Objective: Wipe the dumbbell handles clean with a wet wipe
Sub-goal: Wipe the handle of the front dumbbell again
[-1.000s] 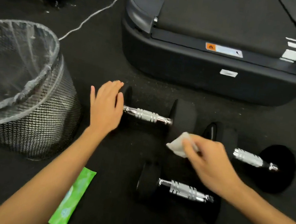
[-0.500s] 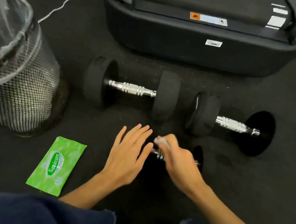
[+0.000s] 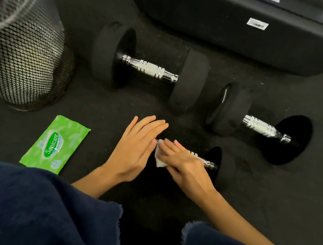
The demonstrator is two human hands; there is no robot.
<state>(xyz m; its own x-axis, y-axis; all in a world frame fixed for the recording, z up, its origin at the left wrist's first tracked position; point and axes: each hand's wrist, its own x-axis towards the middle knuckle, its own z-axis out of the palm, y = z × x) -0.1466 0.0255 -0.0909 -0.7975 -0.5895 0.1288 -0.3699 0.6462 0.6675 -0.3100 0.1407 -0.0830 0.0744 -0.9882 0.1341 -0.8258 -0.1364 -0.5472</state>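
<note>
Three black dumbbells with chrome handles lie on the dark floor. The nearest dumbbell (image 3: pixel 216 164) is mostly under my hands; only the right end of its handle and one weight show. My right hand (image 3: pixel 181 163) presses a white wet wipe (image 3: pixel 158 157) around that handle. My left hand (image 3: pixel 138 148) lies flat, fingers together, on the hidden left weight. A larger dumbbell (image 3: pixel 151 70) sits farther back, and a third dumbbell (image 3: pixel 260 125) lies to the right.
A green wet wipe pack (image 3: pixel 54 143) lies on the floor at left. A black mesh bin (image 3: pixel 19 44) with a plastic liner stands at far left. A treadmill base (image 3: pixel 244 25) spans the back. My dark blue clothed knees (image 3: pixel 38 209) fill the bottom.
My left hand left the far dumbbell and came down onto the nearest one. My right hand brought the wipe onto that dumbbell's handle. The camera tilted down and closer.
</note>
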